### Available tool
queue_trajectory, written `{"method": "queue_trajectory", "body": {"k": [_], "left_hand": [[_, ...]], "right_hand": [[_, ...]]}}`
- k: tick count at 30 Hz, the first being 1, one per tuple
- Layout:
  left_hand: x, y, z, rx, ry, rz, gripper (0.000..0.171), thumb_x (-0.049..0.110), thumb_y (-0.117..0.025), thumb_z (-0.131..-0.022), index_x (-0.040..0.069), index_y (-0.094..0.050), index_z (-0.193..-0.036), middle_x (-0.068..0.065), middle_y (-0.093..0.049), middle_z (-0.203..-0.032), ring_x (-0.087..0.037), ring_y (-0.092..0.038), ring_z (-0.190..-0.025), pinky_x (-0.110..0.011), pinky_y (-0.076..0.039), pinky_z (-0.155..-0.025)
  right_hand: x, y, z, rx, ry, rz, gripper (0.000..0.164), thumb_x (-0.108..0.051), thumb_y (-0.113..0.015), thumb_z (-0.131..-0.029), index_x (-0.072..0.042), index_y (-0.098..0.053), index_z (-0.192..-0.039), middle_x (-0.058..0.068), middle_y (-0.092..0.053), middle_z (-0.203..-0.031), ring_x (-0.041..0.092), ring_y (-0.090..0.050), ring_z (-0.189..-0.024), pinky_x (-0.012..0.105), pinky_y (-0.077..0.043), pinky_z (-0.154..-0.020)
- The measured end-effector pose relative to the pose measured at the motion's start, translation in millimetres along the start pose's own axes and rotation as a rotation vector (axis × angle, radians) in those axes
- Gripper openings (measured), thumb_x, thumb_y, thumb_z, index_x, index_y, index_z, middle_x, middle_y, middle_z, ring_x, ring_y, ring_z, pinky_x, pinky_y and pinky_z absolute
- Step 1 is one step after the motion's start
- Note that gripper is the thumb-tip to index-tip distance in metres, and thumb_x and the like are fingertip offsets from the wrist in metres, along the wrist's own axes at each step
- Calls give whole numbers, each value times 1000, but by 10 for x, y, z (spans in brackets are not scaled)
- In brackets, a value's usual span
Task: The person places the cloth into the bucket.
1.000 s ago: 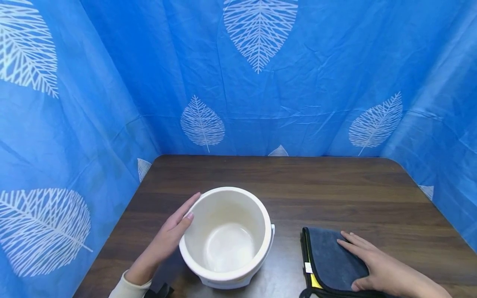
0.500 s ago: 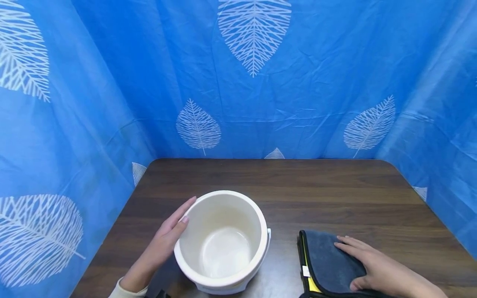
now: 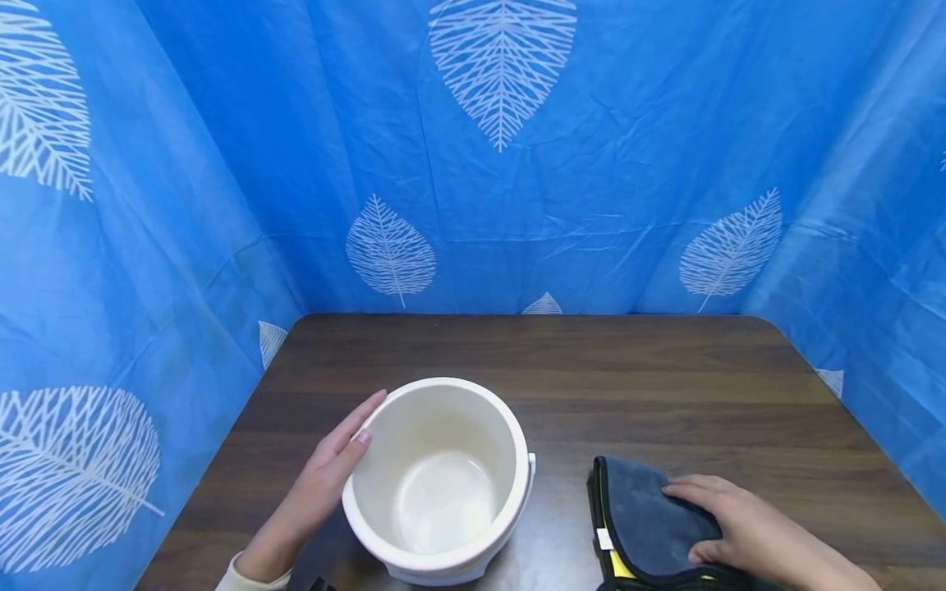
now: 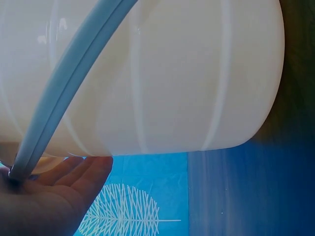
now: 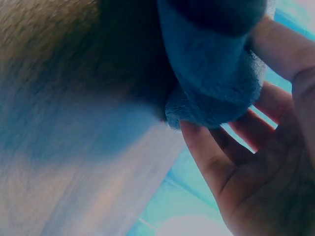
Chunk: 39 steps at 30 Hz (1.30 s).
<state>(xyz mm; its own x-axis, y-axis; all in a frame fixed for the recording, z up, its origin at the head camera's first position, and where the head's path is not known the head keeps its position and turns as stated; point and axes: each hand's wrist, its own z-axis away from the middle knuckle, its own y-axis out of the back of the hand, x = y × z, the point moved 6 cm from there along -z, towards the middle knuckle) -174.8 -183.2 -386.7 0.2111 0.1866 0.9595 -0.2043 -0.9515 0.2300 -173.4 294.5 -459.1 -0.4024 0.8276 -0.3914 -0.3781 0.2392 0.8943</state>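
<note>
A white bucket [image 3: 443,484] stands upright on the table, its open top facing up. Against its left rim lies my left hand [image 3: 321,480], fingers extended along the outside and thumb at the rim. The left wrist view shows those fingers [image 4: 91,177] straight against the bucket's wall, close to the pale handle [image 4: 69,73]. To the right, my right hand [image 3: 746,525] pinches a folded dark grey towel [image 3: 650,509] with black edging and yellow layers. In the right wrist view, fingers and thumb lie on both sides of the towel's rounded fold [image 5: 211,93].
A dark wood-grain table [image 3: 562,361] spans the view, with bare surface behind and between the bucket and the towel. Blue curtains [image 3: 613,164] with white leaf prints enclose its back and both sides. A small black object [image 3: 321,584] shows at the bottom edge near the left sleeve.
The right hand's fingers have drawn in from lying flatter on the towel, whose near right part now bunches slightly. The left hand stays against the bucket. The head view has shifted slightly.
</note>
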Motion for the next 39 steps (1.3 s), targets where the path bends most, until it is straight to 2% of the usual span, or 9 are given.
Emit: {"method": "queue_trajectory", "body": {"k": [3, 9, 17, 23, 26, 30, 33, 39], "left_hand": [[3, 1, 9, 5, 6, 1, 51, 21, -36, -111, -1, -29, -158, -21, -28, -163, -36, -40, -140, -23, -45, -100], [0, -7, 2, 3, 15, 2, 52, 22, -37, -112, -2, -29, -158, -21, -28, -163, -38, -41, -141, -23, -46, -100], [14, -3, -5, 6, 0, 3, 51, 21, -36, -112, 0, -31, -158, -21, -29, -162, -41, -42, -140, -30, -47, -101], [29, -12, 5, 13, -17, -9, 50, 20, -37, -111, 1, -32, -157, -21, -31, -162, -41, -41, -141, -27, -45, -102], [26, -10, 7, 17, -16, -12, 50, 19, -37, -111, 0, -32, -157, -22, -30, -162, -41, -41, -141, -28, -45, -103], [28, -9, 7, 20, -20, -10, 50, 18, -38, -111, -1, -32, -157, -22, -30, -162, -42, -41, -141, -32, -46, -103], [25, -9, 4, 22, -9, -13, 50, 19, -38, -111, 1, -33, -157, -21, -31, -162, -41, -41, -141, -38, -45, -104], [19, -5, 4, 23, -3, -16, 50, 20, -38, -111, 1, -33, -157, -20, -31, -162, -41, -40, -142, -40, -45, -104]], "right_hand": [[-14, 16, -3, 12, 17, 29, 68, -53, -82, -77, -10, -67, -128, 10, -64, -125, 43, -60, -113, 55, -53, -84], [-34, 43, 30, 56, 75, 78, 53, -45, -80, -83, -13, -69, -124, 7, -66, -120, 38, -63, -106, 46, -57, -83], [-49, 74, 13, 122, 88, 100, 43, -32, -85, -80, -12, -72, -116, 4, -71, -110, 31, -69, -98, 39, -59, -76], [-76, 117, 40, 182, 125, 95, 38, -28, -86, -81, -10, -73, -112, 3, -74, -103, 22, -72, -89, 36, -59, -69], [-72, 164, 45, 164, 105, 53, 39, -28, -84, -83, -7, -72, -114, 3, -73, -102, 17, -71, -84, 33, -57, -65], [-76, 261, 53, 148, 55, 44, 40, -28, -82, -85, -7, -71, -117, 3, -73, -103, 17, -70, -83, 34, -57, -64], [-104, 336, 71, 179, 45, 75, 40, -29, -83, -84, -9, -71, -118, 2, -74, -104, 18, -71, -83, 35, -57, -64], [-169, 438, 106, 244, 43, 80, 40, -28, -84, -83, -10, -72, -117, 0, -74, -101, 5, -67, -77, 28, -51, -57]]}}
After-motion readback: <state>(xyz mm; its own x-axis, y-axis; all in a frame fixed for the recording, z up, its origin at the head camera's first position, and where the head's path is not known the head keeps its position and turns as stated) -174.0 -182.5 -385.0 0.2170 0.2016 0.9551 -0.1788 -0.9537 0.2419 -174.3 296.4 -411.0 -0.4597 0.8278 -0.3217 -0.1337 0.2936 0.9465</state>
